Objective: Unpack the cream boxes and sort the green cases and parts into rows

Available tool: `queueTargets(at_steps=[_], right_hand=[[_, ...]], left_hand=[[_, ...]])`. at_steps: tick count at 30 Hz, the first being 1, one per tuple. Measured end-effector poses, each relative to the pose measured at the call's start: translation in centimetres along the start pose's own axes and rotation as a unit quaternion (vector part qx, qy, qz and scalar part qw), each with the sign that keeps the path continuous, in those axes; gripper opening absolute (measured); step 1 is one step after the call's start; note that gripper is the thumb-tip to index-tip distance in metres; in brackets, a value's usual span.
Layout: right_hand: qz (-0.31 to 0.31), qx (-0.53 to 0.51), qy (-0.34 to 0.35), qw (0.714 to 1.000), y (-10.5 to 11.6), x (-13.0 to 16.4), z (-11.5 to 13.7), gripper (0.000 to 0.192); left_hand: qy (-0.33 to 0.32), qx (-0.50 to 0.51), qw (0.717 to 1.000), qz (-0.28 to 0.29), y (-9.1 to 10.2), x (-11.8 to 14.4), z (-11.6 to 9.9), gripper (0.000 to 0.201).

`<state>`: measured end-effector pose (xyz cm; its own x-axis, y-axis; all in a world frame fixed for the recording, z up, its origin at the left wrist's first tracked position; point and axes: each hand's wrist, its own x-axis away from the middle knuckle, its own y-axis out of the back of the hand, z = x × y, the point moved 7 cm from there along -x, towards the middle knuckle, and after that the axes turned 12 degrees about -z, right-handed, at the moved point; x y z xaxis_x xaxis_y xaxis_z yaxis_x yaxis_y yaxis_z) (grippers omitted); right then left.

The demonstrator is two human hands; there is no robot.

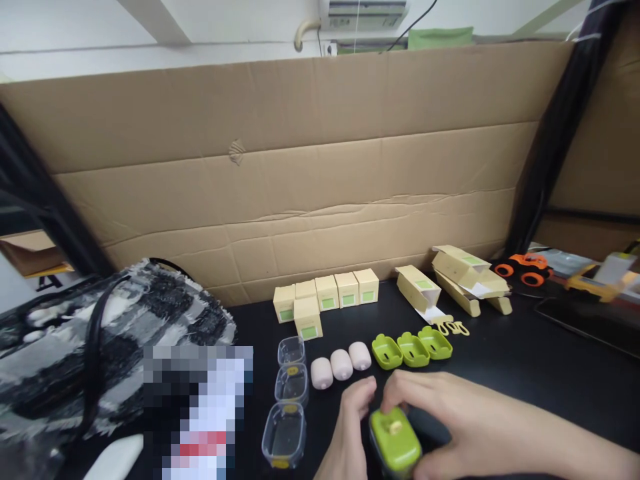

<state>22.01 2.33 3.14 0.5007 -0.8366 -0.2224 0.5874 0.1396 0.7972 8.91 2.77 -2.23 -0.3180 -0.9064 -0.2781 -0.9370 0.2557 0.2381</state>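
Here, green case [395, 440] between both hands, long axis toward camera.

At six o'clock the bottom edge cuts off the left hand [350, 433], the right hand's [450, 420] forearm and the green-lidded clear plastic box [395, 443] between them, while at seven o'clock a pixelated patch [200, 413] hides whatever lies there.
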Motion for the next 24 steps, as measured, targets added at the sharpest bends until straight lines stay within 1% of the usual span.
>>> queueTargets(at_steps=[2,4,5,6,9,11,14,15,16,17,20,21,22,24], right_hand=[[-0.015,-0.041,0.023,0.999,-0.3,0.1,0.7,0.044],[-0.025,-0.071,0.038,0.996,-0.5,0.3,1.1,0.049],[-0.031,-0.092,0.04,0.994,-0.6,0.3,1.2,0.048],[-0.042,-0.114,0.04,0.992,-0.7,0.3,1.3,0.041],[-0.087,-0.156,0.04,0.983,-0.9,0.3,1.1,0.007],[-0.142,-0.181,0.018,0.973,-0.3,0.3,0.5,0.013],[-0.258,-0.223,-0.045,0.939,2.1,0.7,-1.0,0.021],[-0.278,-0.222,-0.064,0.932,2.8,0.9,-1.4,0.023],[-0.274,-0.212,-0.076,0.935,3.3,0.9,-1.7,0.025],[-0.25,-0.196,-0.084,0.945,3.5,0.9,-1.9,0.027],[-0.124,-0.125,-0.085,0.981,2.4,0.7,-2.1,0.028],[-0.089,-0.104,-0.08,0.987,1.8,0.7,-2.1,0.028],[-0.067,-0.086,-0.077,0.991,1.4,0.7,-2.2,0.027],[-0.054,-0.062,-0.078,0.994,0.6,0.7,-2.5,0.026]], left_hand=[[0.057,0.013,0.998,0.037,-0.5,-0.1,0.8,0.077],[0.082,0.021,0.994,0.063,-0.7,-0.3,0.7,0.076],[0.091,0.022,0.993,0.068,-0.7,-0.4,0.6,0.075],[0.1,0.021,0.992,0.07,-0.6,-0.5,0.4,0.074],[0.111,0.021,0.991,0.075,-0.6,-0.6,0.1,0.075],[0.112,0.018,0.991,0.072,-0.6,-0.5,0.0,0.077],[0.112,-0.008,0.992,0.051,-0.3,-0.4,-0.4,0.077],[0.111,-0.022,0.993,0.042,-0.1,-0.3,-0.7,0.076],[0.106,-0.037,0.993,0.03,0.2,-0.3,-1.1,0.072],[0.097,-0.055,0.994,0.013,0.5,-0.4,-1.6,0.065],[0.05,-0.094,0.993,-0.049,1.8,-0.7,-3.0,0.046],[0.032,-0.099,0.992,-0.066,2.2,-0.8,-3.4,0.044],[0.017,-0.098,0.992,-0.075,2.4,-1.0,-3.6,0.045],[-0.018,-0.091,0.994,-0.063,2.5,-1.2,-4.3,0.05]])
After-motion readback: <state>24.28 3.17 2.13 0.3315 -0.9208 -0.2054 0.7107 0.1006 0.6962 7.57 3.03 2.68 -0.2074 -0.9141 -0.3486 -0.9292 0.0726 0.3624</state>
